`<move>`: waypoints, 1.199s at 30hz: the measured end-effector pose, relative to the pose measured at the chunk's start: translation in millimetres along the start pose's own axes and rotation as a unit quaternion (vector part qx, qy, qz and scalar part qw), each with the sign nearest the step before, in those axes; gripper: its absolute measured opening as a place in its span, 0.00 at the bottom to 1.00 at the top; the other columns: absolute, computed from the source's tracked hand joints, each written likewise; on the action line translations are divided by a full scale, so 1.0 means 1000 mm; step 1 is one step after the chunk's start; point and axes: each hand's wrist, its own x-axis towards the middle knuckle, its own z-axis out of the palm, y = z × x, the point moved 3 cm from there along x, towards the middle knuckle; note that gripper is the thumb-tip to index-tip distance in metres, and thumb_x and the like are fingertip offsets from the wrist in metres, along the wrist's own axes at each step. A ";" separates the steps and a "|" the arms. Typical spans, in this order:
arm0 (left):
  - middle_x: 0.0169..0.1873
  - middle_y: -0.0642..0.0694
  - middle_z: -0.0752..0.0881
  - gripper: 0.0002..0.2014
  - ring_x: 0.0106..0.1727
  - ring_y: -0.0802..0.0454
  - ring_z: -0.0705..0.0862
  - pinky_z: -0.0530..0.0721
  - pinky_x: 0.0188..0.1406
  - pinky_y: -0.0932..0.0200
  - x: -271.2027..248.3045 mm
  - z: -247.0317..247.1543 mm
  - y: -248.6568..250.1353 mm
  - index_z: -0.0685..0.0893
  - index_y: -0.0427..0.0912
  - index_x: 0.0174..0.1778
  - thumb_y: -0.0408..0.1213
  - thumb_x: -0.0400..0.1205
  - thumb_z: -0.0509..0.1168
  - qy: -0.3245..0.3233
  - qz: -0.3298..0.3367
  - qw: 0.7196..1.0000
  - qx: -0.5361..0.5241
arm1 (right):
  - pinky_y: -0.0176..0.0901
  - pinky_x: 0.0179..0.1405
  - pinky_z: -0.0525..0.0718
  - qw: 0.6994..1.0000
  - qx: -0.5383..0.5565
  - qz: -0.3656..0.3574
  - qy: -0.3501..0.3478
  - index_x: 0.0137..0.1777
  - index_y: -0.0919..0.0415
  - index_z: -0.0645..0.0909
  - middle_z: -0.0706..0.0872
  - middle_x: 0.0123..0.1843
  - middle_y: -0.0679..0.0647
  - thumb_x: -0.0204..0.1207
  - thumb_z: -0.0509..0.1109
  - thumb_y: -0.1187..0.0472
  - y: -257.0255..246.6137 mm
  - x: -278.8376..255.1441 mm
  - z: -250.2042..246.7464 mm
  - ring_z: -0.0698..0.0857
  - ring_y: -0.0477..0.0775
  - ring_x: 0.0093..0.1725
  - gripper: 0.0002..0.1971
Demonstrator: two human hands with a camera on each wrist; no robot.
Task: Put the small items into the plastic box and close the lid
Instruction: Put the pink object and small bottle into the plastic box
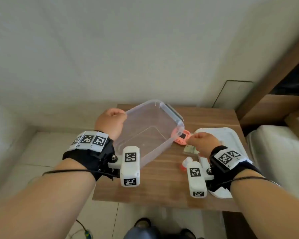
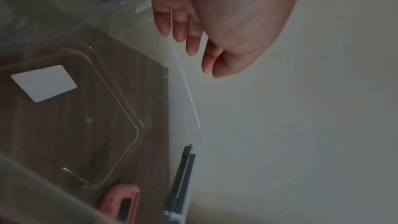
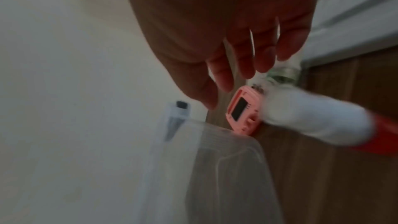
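Observation:
A clear plastic box stands tilted on the wooden table. My left hand grips its far left rim, with the fingers curled over the edge. Nothing lies inside the box. Its right corner overlaps a pink device with a small screen. My right hand hovers just above that pink device, fingers loosely curled and holding nothing. Below the hand lie a small clear packet with green print and a white bottle with a red end. The white lid lies at the right.
The table is small and stands against a pale wall; its left and near edges drop to a tiled floor. A bed with a brown frame stands close on the right. A dark latch sits on the box's far right rim.

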 end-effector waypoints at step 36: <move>0.71 0.37 0.72 0.30 0.55 0.28 0.83 0.85 0.46 0.42 -0.031 -0.003 -0.080 0.65 0.49 0.72 0.23 0.75 0.57 -0.026 -0.024 0.997 0.075 | 0.49 0.40 0.85 0.935 0.118 -0.185 0.280 0.55 0.58 0.81 0.86 0.41 0.54 0.75 0.61 0.60 -0.026 -0.071 -0.030 0.83 0.55 0.37 0.12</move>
